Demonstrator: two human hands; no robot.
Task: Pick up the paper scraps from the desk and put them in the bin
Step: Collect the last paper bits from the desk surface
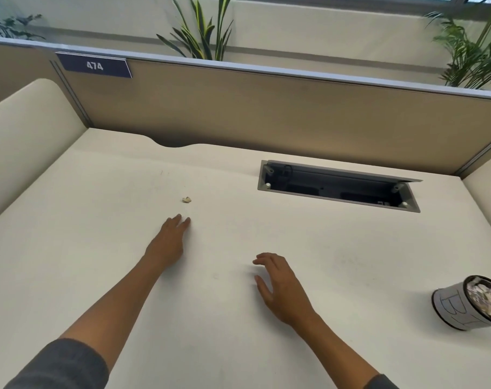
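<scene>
One small crumpled paper scrap lies alone on the pale surface, well to the left of the open cable hatch and a little nearer the person than its front edge. The left hand reaches flat toward the scrap, its fingertips just short of it and not touching; its grip is loose and apart, holding nothing. The right hand hovers over the surface, nearer the person than the hatch, fingers spread and curled, also holding nothing. The bin stands well to the right of the hatch's near corner, close to the surface's right edge, with torn paper already showing in its mouth.

The step in hand looks like the pickup of this last visible scrap. To do it well, the left hand should carry on until thumb and forefinger straddle the scrap, then pinch from both sides rather than press down, since so light a bit will likely skid away. A firm pinch matters, as the bin is far across the surface.
</scene>
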